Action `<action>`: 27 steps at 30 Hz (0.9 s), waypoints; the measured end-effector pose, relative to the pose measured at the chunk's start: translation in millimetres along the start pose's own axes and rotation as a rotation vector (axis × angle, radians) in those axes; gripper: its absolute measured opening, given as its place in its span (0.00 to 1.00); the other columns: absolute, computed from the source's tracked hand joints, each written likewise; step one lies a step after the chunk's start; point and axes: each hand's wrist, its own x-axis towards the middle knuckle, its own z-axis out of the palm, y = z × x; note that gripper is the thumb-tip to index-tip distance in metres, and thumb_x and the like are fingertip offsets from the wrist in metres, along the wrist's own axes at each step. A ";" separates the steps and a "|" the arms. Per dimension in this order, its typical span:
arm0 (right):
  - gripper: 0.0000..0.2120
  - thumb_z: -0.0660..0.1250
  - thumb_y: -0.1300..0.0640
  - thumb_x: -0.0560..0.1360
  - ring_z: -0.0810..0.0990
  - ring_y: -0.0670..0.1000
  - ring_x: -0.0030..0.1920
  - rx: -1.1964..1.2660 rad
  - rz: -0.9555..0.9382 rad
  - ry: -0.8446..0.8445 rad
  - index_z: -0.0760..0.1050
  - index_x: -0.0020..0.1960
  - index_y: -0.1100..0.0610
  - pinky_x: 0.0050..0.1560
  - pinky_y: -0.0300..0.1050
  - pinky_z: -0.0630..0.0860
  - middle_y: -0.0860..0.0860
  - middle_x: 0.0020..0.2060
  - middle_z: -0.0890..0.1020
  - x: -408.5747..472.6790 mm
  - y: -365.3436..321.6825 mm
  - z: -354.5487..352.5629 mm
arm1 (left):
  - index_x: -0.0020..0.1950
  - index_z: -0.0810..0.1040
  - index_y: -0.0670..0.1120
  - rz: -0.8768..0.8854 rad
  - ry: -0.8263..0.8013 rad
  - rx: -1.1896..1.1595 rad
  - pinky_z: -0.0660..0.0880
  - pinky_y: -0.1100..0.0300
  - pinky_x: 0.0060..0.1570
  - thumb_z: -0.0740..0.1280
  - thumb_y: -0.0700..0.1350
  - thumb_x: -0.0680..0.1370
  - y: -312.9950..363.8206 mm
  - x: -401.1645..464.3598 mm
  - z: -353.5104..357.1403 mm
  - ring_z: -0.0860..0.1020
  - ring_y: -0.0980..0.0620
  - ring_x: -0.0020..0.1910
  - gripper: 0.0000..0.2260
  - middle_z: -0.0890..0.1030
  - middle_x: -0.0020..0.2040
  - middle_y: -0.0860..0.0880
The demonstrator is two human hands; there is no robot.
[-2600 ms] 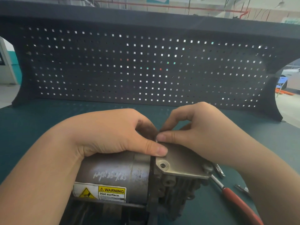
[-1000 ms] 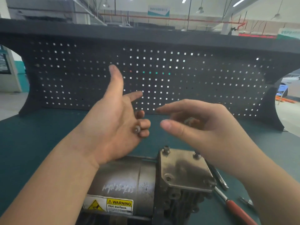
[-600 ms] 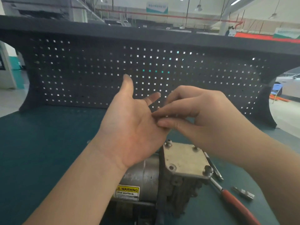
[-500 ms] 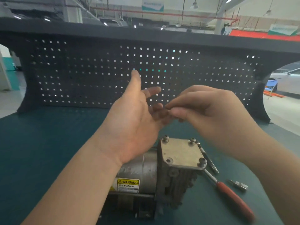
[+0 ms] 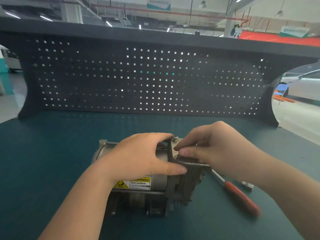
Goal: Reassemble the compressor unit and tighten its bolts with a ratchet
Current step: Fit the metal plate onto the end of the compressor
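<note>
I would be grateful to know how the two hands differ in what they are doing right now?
The left hand lies over the compressor body; the right hand pinches at its end plate. The left thumb stretches flat; the right's fingers curl. Both touch the compressor.

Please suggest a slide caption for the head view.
Left hand steadies grey metal compressor unit while right hand pinches at its cover plate; red-handled ratchet lies nearby.
</note>
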 end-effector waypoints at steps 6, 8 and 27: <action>0.07 0.72 0.57 0.73 0.77 0.39 0.43 -0.245 -0.164 -0.131 0.83 0.45 0.44 0.44 0.30 0.70 0.39 0.40 0.79 6.9 -8.0 -2.5 | 0.68 0.70 0.65 0.004 -0.023 -0.071 0.72 0.55 0.63 0.64 0.77 0.58 -1.4 -2.2 0.0 0.73 0.64 0.62 0.39 0.76 0.61 0.67; 0.06 0.71 0.54 0.73 0.77 0.41 0.43 -0.302 -0.166 -0.158 0.82 0.46 0.42 0.45 0.36 0.73 0.38 0.40 0.78 10.5 -10.3 -2.0 | 0.65 0.72 0.65 0.013 -0.021 -0.077 0.73 0.54 0.61 0.64 0.76 0.58 -0.1 -2.3 -0.6 0.75 0.63 0.60 0.36 0.78 0.59 0.67; 0.09 0.74 0.56 0.71 0.77 0.30 0.41 -0.319 -0.056 -0.131 0.83 0.42 0.41 0.43 0.19 0.66 0.34 0.35 0.82 8.5 -17.1 -11.3 | 0.55 0.66 0.69 0.009 0.000 -0.231 0.73 0.52 0.63 0.75 0.68 0.54 -6.1 2.6 1.4 0.73 0.67 0.62 0.33 0.73 0.63 0.70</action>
